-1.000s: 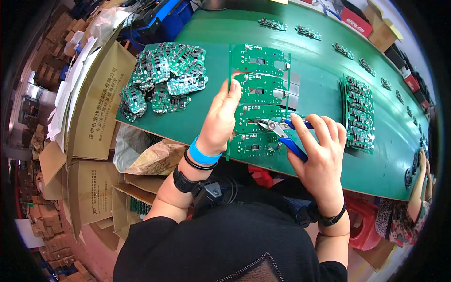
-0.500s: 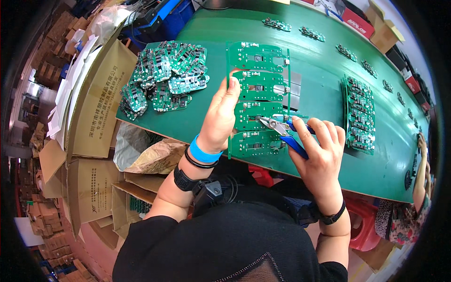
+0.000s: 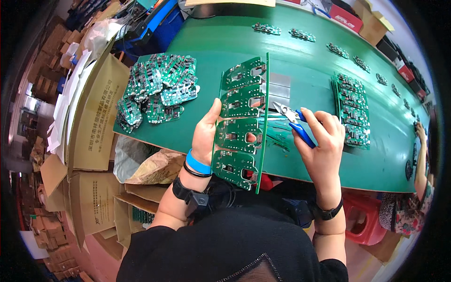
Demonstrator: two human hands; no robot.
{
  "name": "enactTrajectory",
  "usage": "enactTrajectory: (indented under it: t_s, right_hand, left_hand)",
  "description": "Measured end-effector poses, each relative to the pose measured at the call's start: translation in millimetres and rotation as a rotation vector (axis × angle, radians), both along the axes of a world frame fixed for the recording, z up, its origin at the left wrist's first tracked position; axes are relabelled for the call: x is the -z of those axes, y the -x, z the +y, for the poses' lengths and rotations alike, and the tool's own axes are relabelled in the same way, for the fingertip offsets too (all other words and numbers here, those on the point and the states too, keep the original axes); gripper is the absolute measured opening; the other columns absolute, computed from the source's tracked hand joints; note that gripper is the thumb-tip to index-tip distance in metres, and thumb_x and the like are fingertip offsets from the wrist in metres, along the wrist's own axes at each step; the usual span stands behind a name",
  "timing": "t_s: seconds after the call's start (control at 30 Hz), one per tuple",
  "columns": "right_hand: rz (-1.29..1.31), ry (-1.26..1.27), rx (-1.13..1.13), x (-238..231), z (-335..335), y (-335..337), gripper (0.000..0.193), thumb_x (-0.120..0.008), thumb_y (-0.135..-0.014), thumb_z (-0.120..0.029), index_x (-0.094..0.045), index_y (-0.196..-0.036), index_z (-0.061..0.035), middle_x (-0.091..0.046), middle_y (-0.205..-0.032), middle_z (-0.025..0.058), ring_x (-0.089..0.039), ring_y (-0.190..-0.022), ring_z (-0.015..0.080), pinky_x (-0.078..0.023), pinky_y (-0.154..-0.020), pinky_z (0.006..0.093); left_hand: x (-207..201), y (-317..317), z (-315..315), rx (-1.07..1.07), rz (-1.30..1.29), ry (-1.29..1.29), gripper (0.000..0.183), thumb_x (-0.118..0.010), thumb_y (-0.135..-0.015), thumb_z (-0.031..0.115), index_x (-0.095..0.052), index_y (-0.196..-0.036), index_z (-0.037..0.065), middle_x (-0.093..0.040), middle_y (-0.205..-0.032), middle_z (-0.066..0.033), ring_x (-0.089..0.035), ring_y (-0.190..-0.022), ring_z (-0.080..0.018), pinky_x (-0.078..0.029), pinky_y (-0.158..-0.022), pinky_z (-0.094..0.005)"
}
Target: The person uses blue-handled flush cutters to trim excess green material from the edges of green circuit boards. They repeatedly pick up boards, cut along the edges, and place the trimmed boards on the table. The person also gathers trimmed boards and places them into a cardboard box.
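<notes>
My left hand [image 3: 205, 136] grips a panel of several joined green circuit boards [image 3: 232, 136] by its left edge, thumb in front. The panel is tilted, raised over the near edge of the table, and a long green strip [image 3: 263, 122] runs down its right side. My fingers are mostly hidden behind it; a fingertip shows through a cutout. To the right, my right hand [image 3: 322, 143] is closed on blue-handled nippers [image 3: 293, 121]. Their metal jaws are parted and point toward the panel without touching it. Thin green offcut strips [image 3: 279, 136] lie on the table between them.
A heap of loose circuit boards [image 3: 159, 87] lies on the green table [image 3: 206, 42] at the left. A stack of board panels [image 3: 352, 110] stands at the right. Several small boards [image 3: 303, 35] line the far side. Cardboard boxes [image 3: 96, 122] stand left; another person's arm [image 3: 421, 155] shows far right.
The panel has been turned and tilted, its long strip now on the right and clear of the nippers. The nippers have come away from the boards. My view has shifted slightly.
</notes>
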State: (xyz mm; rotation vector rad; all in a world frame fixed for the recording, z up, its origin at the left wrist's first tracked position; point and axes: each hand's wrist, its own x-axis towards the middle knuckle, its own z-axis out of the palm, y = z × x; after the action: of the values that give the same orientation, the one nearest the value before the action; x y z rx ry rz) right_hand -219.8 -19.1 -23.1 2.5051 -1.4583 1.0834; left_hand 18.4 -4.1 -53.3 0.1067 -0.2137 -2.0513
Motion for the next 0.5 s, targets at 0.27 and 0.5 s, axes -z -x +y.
enactTrajectory:
  t_s: [0.27,0.5]
  right_hand:
    - [0.002,-0.025,0.007,1.6,2.1,-2.4,0.048,-0.075,-0.066,-0.017,-0.065,-0.111,-0.009,-0.058,-0.098,0.009,-0.055,-0.09,0.0259,-0.039,-0.081,0.0371]
    - [-0.141,-0.081,-0.057,-12.8,12.0,14.0,0.049,-0.073,-0.065,-0.011,-0.064,-0.113,-0.0065,-0.058,-0.102,0.0121,-0.054,-0.095,0.0309,-0.04,-0.088,0.0407]
  left_hand:
    - [0.6,5.7,-3.1,-0.002,0.089,0.017,0.065,-0.023,-0.1,0.049,-0.023,-0.146,0.002,-0.022,-0.15,-0.0251,-0.064,-0.102,-0.0343,-0.06,-0.077,-0.0466]
    - [-19.6,-1.1,-18.0,-0.22,-0.509,0.008,0.064,-0.02,-0.101,0.051,-0.033,-0.142,0.004,-0.047,-0.136,-0.0206,-0.058,-0.11,-0.0368,-0.051,-0.091,-0.0535]
